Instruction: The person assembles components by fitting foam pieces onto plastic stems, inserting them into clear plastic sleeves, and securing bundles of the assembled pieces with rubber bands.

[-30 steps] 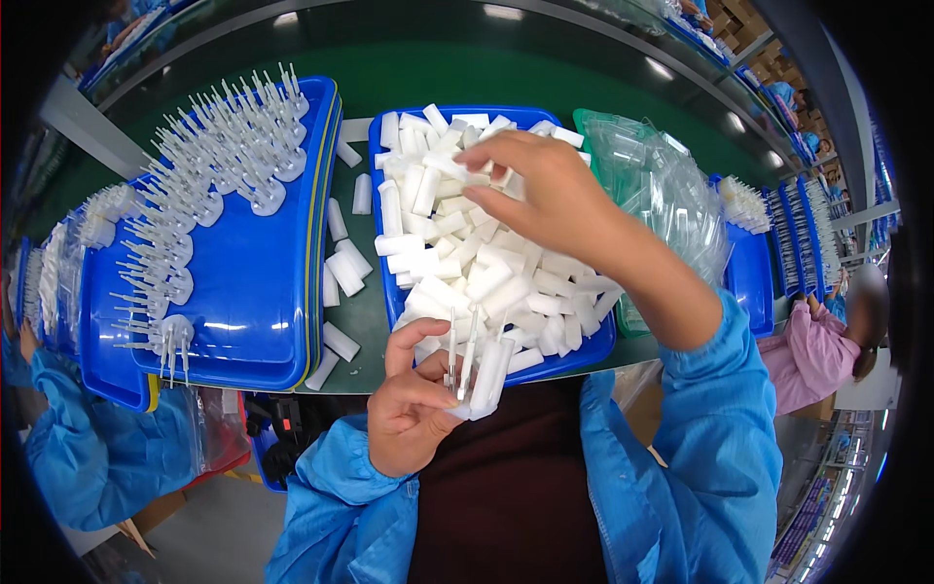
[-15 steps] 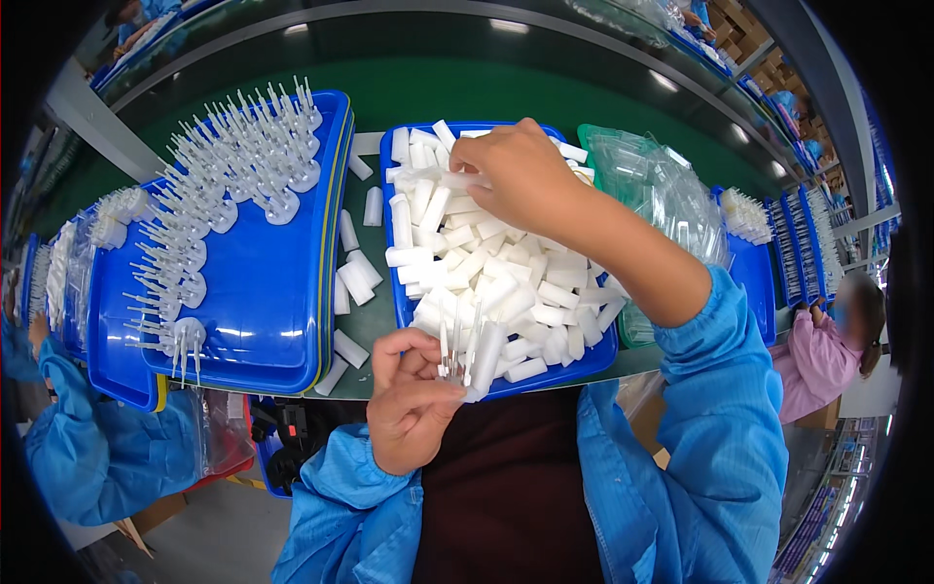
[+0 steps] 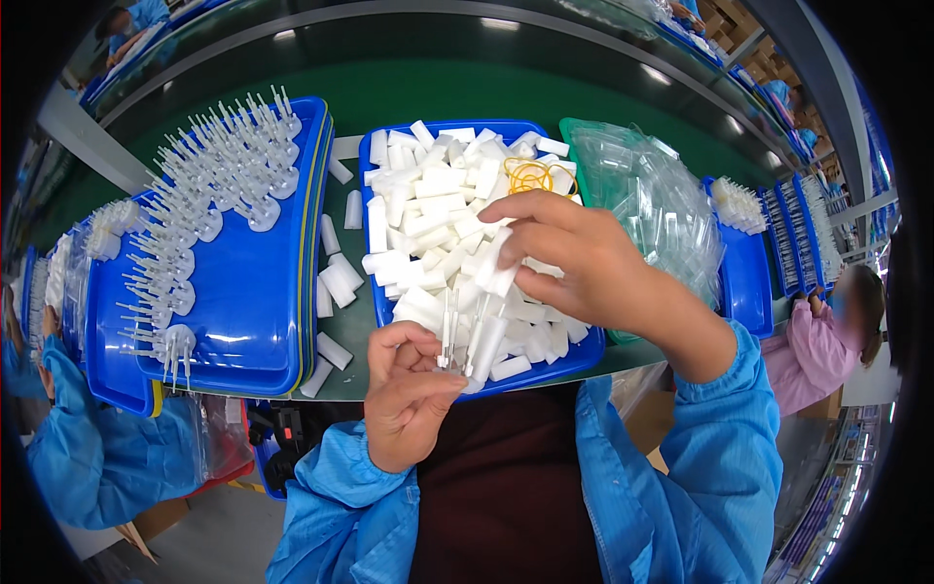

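Observation:
My left hand (image 3: 409,394) pinches the base of a clear plastic piece with several thin upright prongs (image 3: 450,331), above the near edge of the blue tray (image 3: 377,234). One white foam sleeve (image 3: 486,346) stands around a prong on its right side. Between the fingertips of my right hand (image 3: 584,258) is another white foam sleeve (image 3: 498,265), tilted, just above the prong tips. Whether it touches them I cannot tell. Loose white foam sleeves (image 3: 428,209) fill the blue tray below, with yellow rubber bands (image 3: 528,175) lying on them.
On the left, stacked blue trays (image 3: 243,336) carry rows of pronged clear pieces (image 3: 209,185). Loose sleeves (image 3: 338,282) lie on the green table between the trays. A green tray (image 3: 574,136) of clear plastic parts (image 3: 652,195) stands right. People work at both sides.
My right hand has come from the far part of the sleeve tray toward my left hand, bringing a foam sleeve over the prongs. The rubber bands are now uncovered. My left hand keeps its hold.

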